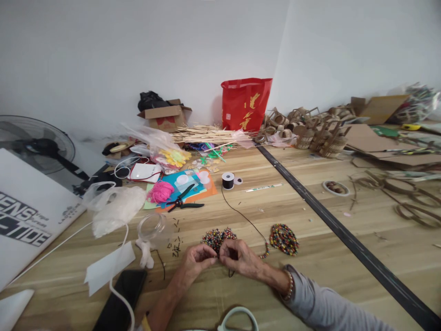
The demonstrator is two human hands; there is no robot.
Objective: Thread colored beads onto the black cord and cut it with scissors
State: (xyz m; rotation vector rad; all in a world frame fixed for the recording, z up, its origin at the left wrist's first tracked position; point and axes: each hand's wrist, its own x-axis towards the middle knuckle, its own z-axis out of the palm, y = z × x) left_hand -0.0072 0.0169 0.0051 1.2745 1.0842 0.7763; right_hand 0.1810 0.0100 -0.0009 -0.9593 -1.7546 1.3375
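My left hand (199, 262) is pinched closed, thumb against fingertip, over the near edge of a pile of small multicoloured beads (212, 239). Whatever it grips is too small to make out. My right hand (239, 256) meets it fingertip to fingertip, pinching the black cord (243, 216). That cord runs from a spool (228, 180) to a short row of strung beads (265, 252) beside my right wrist; a dark bit of it shows below the hand. To the right lies a coiled strand of beads (284, 239).
Black-handled pliers (181, 202) and pink yarn (160, 191) lie on coloured sheets. At the left are a dark phone (120, 299), a white cable and a plastic bag (117, 207). A pale green handle (238, 317) stands at the near edge. Woven baskets (324, 138) fill the back right.
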